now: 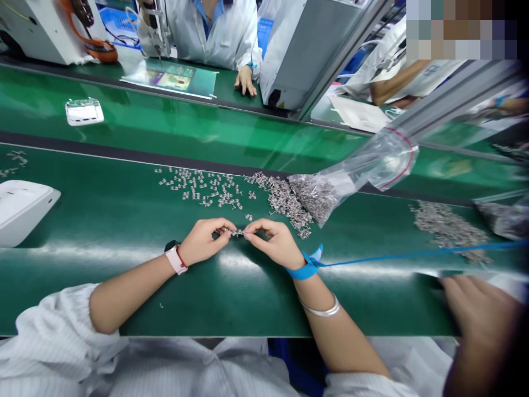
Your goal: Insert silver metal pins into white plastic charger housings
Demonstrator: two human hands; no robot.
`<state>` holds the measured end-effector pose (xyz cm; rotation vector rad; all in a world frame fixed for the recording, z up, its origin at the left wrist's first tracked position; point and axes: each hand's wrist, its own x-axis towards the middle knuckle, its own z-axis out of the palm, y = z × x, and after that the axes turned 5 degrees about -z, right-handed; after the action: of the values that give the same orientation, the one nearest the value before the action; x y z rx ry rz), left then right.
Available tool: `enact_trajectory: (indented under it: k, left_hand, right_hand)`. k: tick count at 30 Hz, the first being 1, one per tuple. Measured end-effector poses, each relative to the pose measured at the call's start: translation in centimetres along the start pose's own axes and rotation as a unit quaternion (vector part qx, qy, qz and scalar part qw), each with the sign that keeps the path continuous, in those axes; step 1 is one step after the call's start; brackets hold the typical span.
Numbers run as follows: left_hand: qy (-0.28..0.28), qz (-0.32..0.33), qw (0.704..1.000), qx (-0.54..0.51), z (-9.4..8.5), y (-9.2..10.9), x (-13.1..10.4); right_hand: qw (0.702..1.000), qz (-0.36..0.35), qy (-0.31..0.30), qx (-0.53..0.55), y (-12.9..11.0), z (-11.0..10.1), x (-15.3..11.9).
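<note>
Small silvery metal parts (237,233) are pinched between my two hands, just above the green work surface (231,309). My left hand (205,240) has thumb and fingertips closed on their left end. From the other side, my right hand (275,241) grips the right end the same way. The parts' exact shape is too small to make out. Beyond my hands lie a scattered group of similar metal pieces (198,186) and, to its right, a denser pile (285,201). A clear plastic bag (351,173) holding more of them lies beside that pile.
A blue wrist-strap cord (413,255) runs rightward from my right wrist. At left sits a white plastic housing (25,212). Another person's hand (479,306) is at the right edge, near another metal pile (450,226). A white device (84,112) lies on the green strip beyond.
</note>
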<state>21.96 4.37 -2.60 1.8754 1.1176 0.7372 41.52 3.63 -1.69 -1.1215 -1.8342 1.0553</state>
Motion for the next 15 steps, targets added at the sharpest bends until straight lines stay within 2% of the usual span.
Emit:
enact_trajectory:
  k: [3,8,13,15]
  left_hand:
    - [0.013,0.012,1.000,0.002,0.0,-0.1,0.1]
    - [-0.040,0.067,0.997,-0.023,-0.1,0.1,-0.1]
    - [-0.024,0.015,1.000,-0.011,-0.1,0.3,-0.1]
    - [-0.026,0.013,1.000,-0.010,-0.1,0.2,-0.1]
  right_hand:
    - [0.999,0.001,0.011,0.035,-0.2,0.1,0.0]
    - [0.998,0.003,-0.007,0.065,-0.4,0.8,-0.1]
    - [0.999,-0.008,0.029,0.044,-0.5,1.1,-0.1]
    - [0.998,-0.012,0.046,0.038,-0.6,1.0,-0.1]
